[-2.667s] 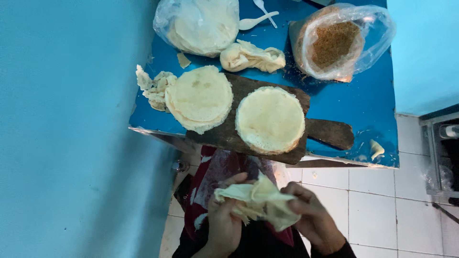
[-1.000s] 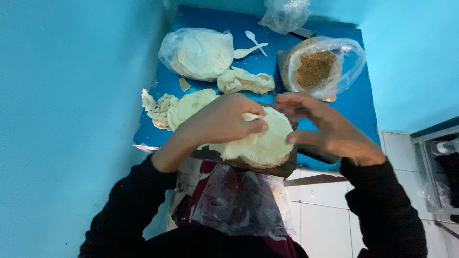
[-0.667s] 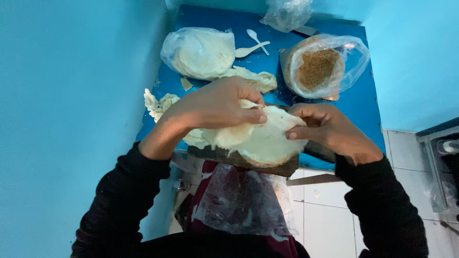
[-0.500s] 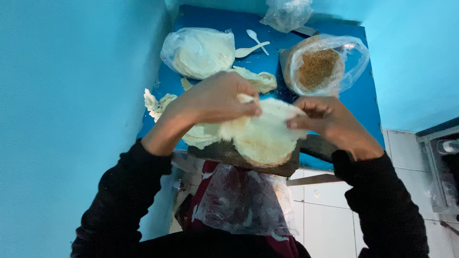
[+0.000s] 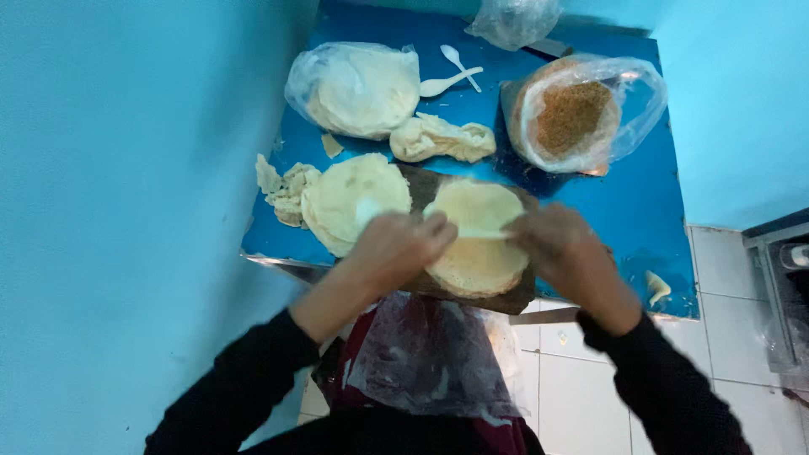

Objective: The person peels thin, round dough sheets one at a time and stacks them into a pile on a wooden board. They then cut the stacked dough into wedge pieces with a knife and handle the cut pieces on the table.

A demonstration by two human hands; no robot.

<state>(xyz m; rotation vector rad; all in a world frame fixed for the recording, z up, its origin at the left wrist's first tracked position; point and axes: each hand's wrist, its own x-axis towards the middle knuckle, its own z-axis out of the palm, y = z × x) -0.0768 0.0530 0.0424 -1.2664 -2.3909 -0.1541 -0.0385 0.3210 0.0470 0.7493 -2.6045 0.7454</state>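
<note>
The blue table (image 5: pixel 624 211) fills the upper middle of the view, hemmed by turquoise walls (image 5: pixel 126 211) at 9 and 3 o'clock. On its near edge lies a dark wooden board (image 5: pixel 421 181). At 12 o'clock from the board sit a clear bag of flat rounds (image 5: pixel 354 88) and, toward 1 o'clock, a bag-lined bowl of brown crumbs (image 5: pixel 577 114), with two white plastic spoons (image 5: pixel 451 77) between them.

Your hands meet over the board. The round dough sheet (image 5: pixel 476 253) lies on the board's right half, directly under your fingers. Your left hand (image 5: pixel 396 248) rests at the sheet's 9 o'clock edge, fingers curled and pinching a thin folded strip of dough (image 5: pixel 480 233) that runs across the sheet. Your right hand (image 5: pixel 565 253) meets the strip's other end at 3 o'clock; motion blur hides its fingers, so you cannot tell whether they pinch or merely press.

A second stack of rounds (image 5: pixel 350 198) lies at the sheet's 9 o'clock, overlapping the board. A crumpled dough lump (image 5: pixel 442 139) sits at 12 o'clock from the sheet, and torn scraps (image 5: pixel 282 190) lie at the table's 9 o'clock edge.
</note>
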